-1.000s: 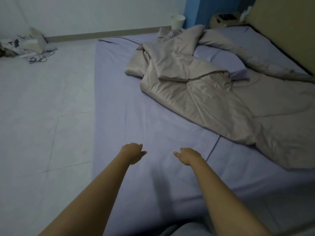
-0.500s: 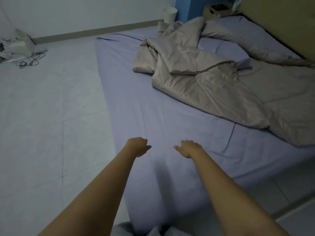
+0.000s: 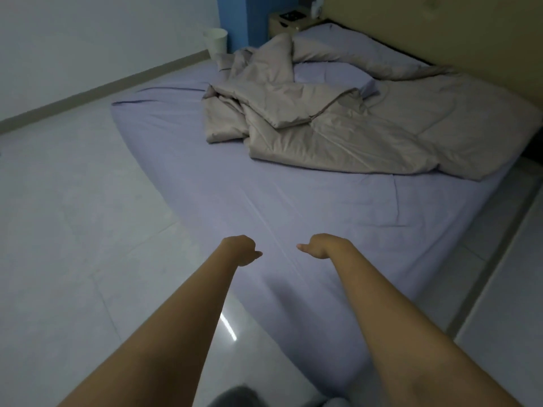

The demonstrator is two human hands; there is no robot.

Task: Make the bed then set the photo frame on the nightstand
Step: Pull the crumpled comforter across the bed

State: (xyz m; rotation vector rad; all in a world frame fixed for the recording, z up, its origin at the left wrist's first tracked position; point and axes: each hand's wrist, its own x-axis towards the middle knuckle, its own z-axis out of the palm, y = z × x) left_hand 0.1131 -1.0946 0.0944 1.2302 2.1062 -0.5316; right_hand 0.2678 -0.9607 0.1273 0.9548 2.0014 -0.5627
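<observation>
— Where's the bed at?

— The bed (image 3: pixel 293 207) lies in front of me, its lilac sheet (image 3: pixel 205 160) wrinkled and bare along the near half. The duvet (image 3: pixel 338 133) is a beige heap bunched across the far half, reaching the right edge. A pillow (image 3: pixel 332 73) in the same lilac shows between its folds.

— And the hands?

— Both stretched out over the near corner of the sheet, a little apart. My left hand (image 3: pixel 238 250) has its fingers curled under and the thumb poking toward the right one. My right hand (image 3: pixel 321 245) mirrors it, thumb pointing left. Whether either is pinching the sheet I cannot tell; the fingers are hidden under the knuckles.

— The frame?

— I can't make one out. The nightstand (image 3: pixel 289 21) stands at the far corner by the headboard (image 3: pixel 440 33), something dark on top, too small to tell. A white bin (image 3: pixel 216 39) sits on the floor (image 3: pixel 73 201) by the blue wall (image 3: pixel 244 22).
</observation>
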